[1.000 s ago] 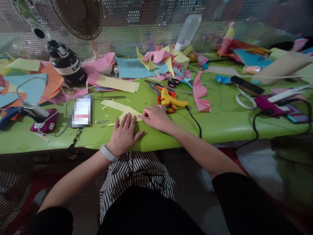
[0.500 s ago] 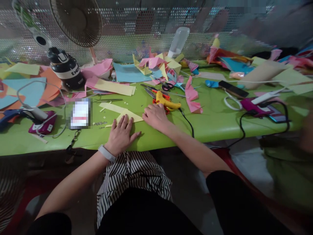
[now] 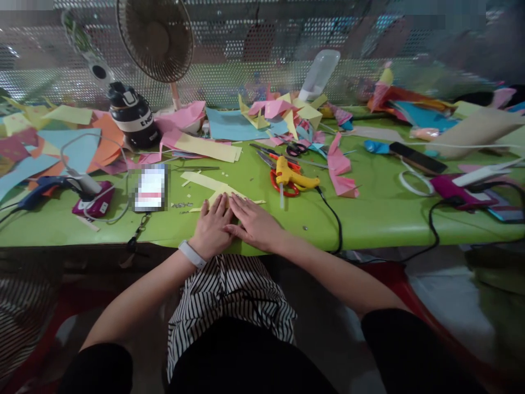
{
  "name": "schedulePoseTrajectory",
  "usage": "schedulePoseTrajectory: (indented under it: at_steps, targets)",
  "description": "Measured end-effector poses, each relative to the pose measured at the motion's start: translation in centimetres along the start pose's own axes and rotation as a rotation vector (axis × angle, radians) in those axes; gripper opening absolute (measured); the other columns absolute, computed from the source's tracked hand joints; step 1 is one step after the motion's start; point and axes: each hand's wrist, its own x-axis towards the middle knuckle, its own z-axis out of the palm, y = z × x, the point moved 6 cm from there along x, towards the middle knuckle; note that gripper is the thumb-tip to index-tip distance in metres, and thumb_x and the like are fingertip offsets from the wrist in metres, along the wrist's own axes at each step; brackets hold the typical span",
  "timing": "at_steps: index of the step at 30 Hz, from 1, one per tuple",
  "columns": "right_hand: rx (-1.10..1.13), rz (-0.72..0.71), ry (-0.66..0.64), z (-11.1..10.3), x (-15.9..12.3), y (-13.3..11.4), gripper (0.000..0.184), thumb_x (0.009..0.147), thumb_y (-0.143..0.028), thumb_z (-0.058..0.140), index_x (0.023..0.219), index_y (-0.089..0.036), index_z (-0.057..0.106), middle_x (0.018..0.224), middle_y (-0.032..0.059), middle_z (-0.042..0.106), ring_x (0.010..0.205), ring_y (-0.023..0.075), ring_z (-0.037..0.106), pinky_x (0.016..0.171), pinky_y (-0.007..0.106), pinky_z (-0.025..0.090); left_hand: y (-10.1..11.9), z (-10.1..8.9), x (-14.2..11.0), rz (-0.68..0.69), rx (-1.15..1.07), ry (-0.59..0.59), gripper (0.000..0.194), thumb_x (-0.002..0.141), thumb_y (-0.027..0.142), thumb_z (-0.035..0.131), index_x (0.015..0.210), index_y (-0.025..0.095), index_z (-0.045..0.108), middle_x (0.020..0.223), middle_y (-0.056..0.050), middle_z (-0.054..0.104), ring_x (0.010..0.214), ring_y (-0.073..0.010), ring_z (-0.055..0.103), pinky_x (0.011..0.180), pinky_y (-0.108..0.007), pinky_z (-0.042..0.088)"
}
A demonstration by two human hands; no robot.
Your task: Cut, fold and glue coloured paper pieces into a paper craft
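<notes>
Grip spread flat: left hand (image 3: 210, 229) and right hand (image 3: 257, 223) on yellow paper (image 3: 204, 181), green bench (image 3: 373, 213) beneath; hands apparently touching.

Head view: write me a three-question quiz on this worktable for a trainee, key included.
1. Multiple choice. What lies under the fingertips of both the left hand and the right hand?
A) orange-handled scissors
B) pale yellow paper strips
C) a smartphone

2. True or false: the white wristband is on the right wrist.

3. Short answer. What colour is the hot glue gun that lies nearest the right hand?

Key: 1. B; 2. False; 3. Yellow.
</notes>
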Motion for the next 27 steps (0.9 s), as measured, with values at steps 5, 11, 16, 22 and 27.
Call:
schedulePoseTrajectory:
  at_steps: [5, 11, 16, 22, 27]
  targets:
    - [-0.02, -0.004, 0.0, 0.04, -0.2, 0.16, 0.095, 0.095, -0.073, 0.015, 0.154, 0.0, 0.031, 0.16, 0.0227, 0.028, 0.151, 0.0305, 0.026, 0.124, 0.049, 0.025, 0.06, 0.24, -0.07, 0.0, 0.001, 0.024, 0.068, 0.095, 0.042, 0.042, 0.155, 0.012, 0.029, 0.163, -0.019, 0.026, 0.152, -0.0314, 0.024, 0.12, -0.055, 0.022]
    - [-0.029, 0.016, -0.009, 0.14, -0.42, 0.2, 0.091, 0.096, -0.07, 0.018, 0.155, -0.001, 0.029, 0.16, 0.0209, 0.028, 0.151, 0.0307, 0.025, 0.124, 0.049, 0.025, 0.21, 0.17, 0.04, -0.018, -0.012, 0.005, 0.068, 0.099, 0.046, 0.035, 0.155, 0.009, 0.029, 0.163, -0.021, 0.025, 0.152, -0.0325, 0.023, 0.12, -0.057, 0.02]
    - [-0.027, 0.027, -0.02, 0.07, -0.52, 0.3, 0.094, 0.095, -0.072, 0.014, 0.154, 0.0, 0.031, 0.16, 0.0215, 0.029, 0.151, 0.0296, 0.025, 0.125, 0.046, 0.024, 0.34, 0.05, 0.04, -0.031, -0.014, -0.025, 0.069, 0.1, 0.046, 0.033, 0.155, 0.006, 0.028, 0.163, -0.021, 0.022, 0.152, -0.0332, 0.021, 0.121, -0.058, 0.018]
    - [-0.033, 0.064, -0.026, 0.09, -0.76, 0.48, 0.098, 0.093, -0.075, 0.013, 0.155, 0.0, 0.029, 0.16, 0.0211, 0.031, 0.151, 0.0312, 0.025, 0.124, 0.049, 0.025, 0.31, 0.09, -0.03, -0.024, -0.048, 0.02, 0.068, 0.099, 0.047, 0.033, 0.155, 0.009, 0.029, 0.163, -0.02, 0.026, 0.152, -0.0316, 0.023, 0.121, -0.056, 0.018]
    - [-0.065, 0.088, -0.03, -0.01, -0.91, 0.57, 0.101, 0.092, -0.076, 0.009, 0.152, 0.001, 0.035, 0.16, 0.0213, 0.03, 0.15, 0.0319, 0.027, 0.124, 0.048, 0.024, 0.31, 0.07, 0.03, -0.041, -0.05, -0.004, 0.069, 0.099, 0.047, 0.032, 0.154, 0.006, 0.029, 0.163, -0.02, 0.026, 0.153, -0.0302, 0.021, 0.123, -0.054, 0.016]
